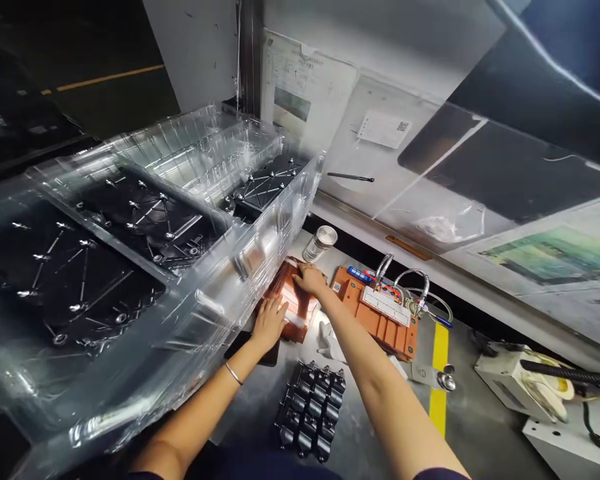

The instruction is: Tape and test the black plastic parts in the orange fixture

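A glossy reddish-brown block lies on the steel bench by the plastic trays; its exact kind is unclear. My left hand lies on its near left side with fingers stretched out. At the block's far end, my right hand has its fingers bent over the edge, partly hidden. Close beyond that hand stands a clear jar with a metal lid. Nearer to me, between my forearms, sits a black ribbed moulded part. A dark flat object shows partly under my left wrist.
Clear plastic trays holding black moulded parts rise at the left. To the right are an orange fixture with a white perforated strip and metal hoses, crumpled white material, yellow tape and a cream-coloured machine.
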A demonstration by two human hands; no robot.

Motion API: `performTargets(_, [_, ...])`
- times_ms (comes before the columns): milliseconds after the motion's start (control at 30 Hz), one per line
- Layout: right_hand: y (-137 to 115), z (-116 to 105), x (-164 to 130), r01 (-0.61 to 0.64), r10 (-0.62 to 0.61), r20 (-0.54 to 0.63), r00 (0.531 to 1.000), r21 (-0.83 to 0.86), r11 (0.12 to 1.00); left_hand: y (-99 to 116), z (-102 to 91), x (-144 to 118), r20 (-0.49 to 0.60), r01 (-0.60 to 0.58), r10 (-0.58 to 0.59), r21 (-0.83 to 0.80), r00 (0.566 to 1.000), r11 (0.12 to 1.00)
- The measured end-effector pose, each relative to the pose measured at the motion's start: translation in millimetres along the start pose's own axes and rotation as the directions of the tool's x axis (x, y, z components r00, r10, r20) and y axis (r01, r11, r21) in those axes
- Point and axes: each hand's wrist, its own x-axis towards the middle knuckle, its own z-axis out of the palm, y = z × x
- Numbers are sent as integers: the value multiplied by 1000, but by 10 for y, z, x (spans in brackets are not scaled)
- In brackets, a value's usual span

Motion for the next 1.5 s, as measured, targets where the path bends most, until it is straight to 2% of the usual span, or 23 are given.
performTargets(133, [-24, 66, -133, 84, -84, -8, 996, -11, 996, -26, -32, 35, 46, -7, 7, 9, 999, 1000])
performTargets(267, [-84, 110, -393, 65, -57, -111, 992, 64, 996, -36, -5, -18, 9, 27, -28, 24, 1000, 999])
performTargets(467, [-290, 488, -1054, 123, -123, -4, 992, 23, 992, -93, 49, -180, -84, 112, -113, -20, 990, 993])
performTargets(567, [-345, 586, -1186, 131, -132, -11, 991, -31, 991, -80, 38, -228, -137, 116, -126, -74, 983, 990])
performTargets(667, [-381, 581, -1190, 162, -167, -43, 985, -89, 983, -43, 10, -263, -230, 93, -128, -158, 965, 983])
performTargets(733, [-406, 576, -1187, 197, -205, -50, 978, -136, 971, -27, -4, -296, -255, 115, -189, -277, 948, 954])
performTargets(767, [-418, 580, -1189, 211, -221, -46, 974, -156, 965, -24, -7, -316, -234, 143, -236, -356, 943, 923])
performTargets(833, [-428, 599, -1196, 235, -244, -33, 969, -181, 955, -25, -9, -356, -137, 238, -359, -530, 923, 814])
performTargets(867, [-424, 607, -1199, 246, -254, -26, 967, -183, 952, -27, -12, -374, -65, 298, -423, -613, 904, 732])
performTargets(933, [-396, 611, -1199, 257, -265, -27, 964, -168, 952, -25, -33, -400, 109, 420, -525, -743, 844, 521])
performTargets(1000, [-348, 591, -1208, 248, -258, -62, 964, -144, 958, -12, -89, -407, 281, 510, -576, -813, 768, 283])
performTargets(1067, [-295, 555, -1244, 236, -251, -122, 960, -128, 963, 8, -180, -387, 426, 541, -564, -840, 708, 44])
performTargets(1100, [-271, 537, -1275, 235, -253, -149, 956, -126, 964, 18, -231, -367, 478, 531, -540, -845, 693, -66])
performTargets(1167, [-233, 509, -1361, 250, -270, -182, 945, -127, 960, 35, -323, -307, 534, 486, -483, -842, 694, -234])
performTargets(1200, [-220, 497, -1412, 265, -285, -186, 940, -125, 956, 42, -356, -271, 539, 464, -463, -842, 703, -276])
performTargets(1267, [-210, 472, -1513, 296, -312, -189, 931, -108, 949, 62, -384, -199, 512, 439, -453, -859, 730, -263])
performTargets(1333, [-228, 435, -1596, 309, -313, -227, 922, -55, 949, 96, -369, -146, 458, 431, -445, -887, 770, -166])
performTargets(1433, [-319, 352, -1671, 286, -237, -356, 904, 89, 954, 181, -327, -129, 332, 376, -371, -925, 867, 49])
performTargets(1500, [-403, 288, -1695, 246, -157, -407, 900, 177, 953, 242, -323, -154, 199, 277, -295, -927, 935, 251])
